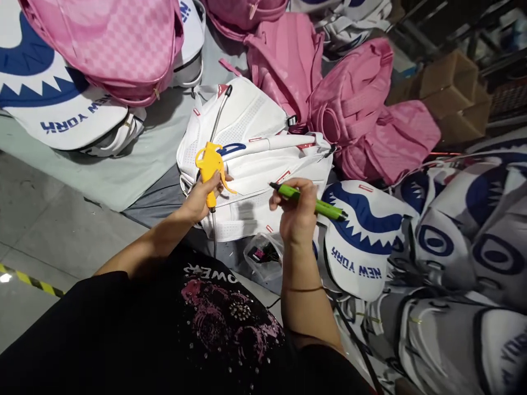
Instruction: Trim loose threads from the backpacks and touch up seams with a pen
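My left hand [200, 198] is closed around the handle of a yellow air blow gun [211, 159]. Its thin metal nozzle points away from me, and a hose drops from the grip. Between the fingers of my right hand [298, 211] is a green marker [327, 209], its narrow dark tip pointing left. Both hands are over a white backpack [242, 118] with small red labels and perforated panels, lying on the table. Whether either hand touches the backpack I cannot tell.
Pink backpacks [284, 60] are heaped beyond the white one. Shark-mouth white backpacks [362, 236] crowd the right side, and more white and pink bags lie at upper left. A clear plastic bag [263, 258] with small dark items sits near my body. Cardboard boxes [448, 99] stand behind.
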Demonstrator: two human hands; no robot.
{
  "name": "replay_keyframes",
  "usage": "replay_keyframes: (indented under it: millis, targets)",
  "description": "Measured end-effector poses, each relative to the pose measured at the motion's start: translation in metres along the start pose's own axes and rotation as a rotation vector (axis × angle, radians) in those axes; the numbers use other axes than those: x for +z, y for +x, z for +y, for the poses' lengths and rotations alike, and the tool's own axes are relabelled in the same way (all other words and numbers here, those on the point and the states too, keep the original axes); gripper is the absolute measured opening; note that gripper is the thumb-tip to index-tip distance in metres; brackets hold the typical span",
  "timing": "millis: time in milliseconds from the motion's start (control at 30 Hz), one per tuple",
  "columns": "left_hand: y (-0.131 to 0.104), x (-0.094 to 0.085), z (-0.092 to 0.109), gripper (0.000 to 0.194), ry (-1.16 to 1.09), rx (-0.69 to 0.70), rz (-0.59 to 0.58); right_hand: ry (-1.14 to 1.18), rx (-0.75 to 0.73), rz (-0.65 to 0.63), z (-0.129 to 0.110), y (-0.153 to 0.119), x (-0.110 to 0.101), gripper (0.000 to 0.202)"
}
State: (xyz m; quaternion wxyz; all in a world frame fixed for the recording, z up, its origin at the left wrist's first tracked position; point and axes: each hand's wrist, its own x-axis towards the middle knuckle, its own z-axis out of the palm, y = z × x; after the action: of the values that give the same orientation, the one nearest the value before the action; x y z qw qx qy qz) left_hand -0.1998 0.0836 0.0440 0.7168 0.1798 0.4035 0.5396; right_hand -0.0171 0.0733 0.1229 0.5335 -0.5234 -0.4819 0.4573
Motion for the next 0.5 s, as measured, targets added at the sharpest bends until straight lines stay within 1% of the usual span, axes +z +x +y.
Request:
replay_keyframes:
  millis: [100, 167, 200, 267, 333, 367, 433, 500]
  targets:
    - [0.011, 0.01, -0.006, 0.034, 0.025, 0.017, -0.027, -0.071, -0.117, -0.017, 0.017, 0.045, 0.01, 0.044]
    - [0.018, 0.013, -0.008, 0.036, 0.034, -0.012, -0.058, -0.065, -0.117, -0.038, 0.035, 0.067, 0.015, 0.04]
    - [0.022, 0.013, -0.009, 0.037, 0.025, -0.032, -0.075, -0.052, -0.089, -0.038, 0.045, 0.074, 0.017, 0.04]
    - [0.028, 0.012, -0.01, 0.038, -0.006, -0.061, -0.101, -0.023, 0.012, -0.007, 0.065, 0.079, 0.019, 0.04]
    - [0.033, 0.01, -0.011, 0.042, -0.017, -0.083, -0.107, -0.008, 0.114, 0.036, 0.083, 0.075, 0.019, 0.042]
    - [0.036, 0.008, -0.012, 0.045, -0.01, -0.092, -0.095, -0.01, 0.142, 0.054, 0.09, 0.072, 0.019, 0.043]
    - [0.039, 0.007, -0.013, 0.049, 0.012, -0.111, -0.057, -0.026, 0.143, 0.078, 0.099, 0.066, 0.018, 0.044]
    - [0.041, 0.007, -0.012, 0.05, 0.027, -0.118, -0.018, -0.048, 0.107, 0.11, 0.105, 0.062, 0.02, 0.043]
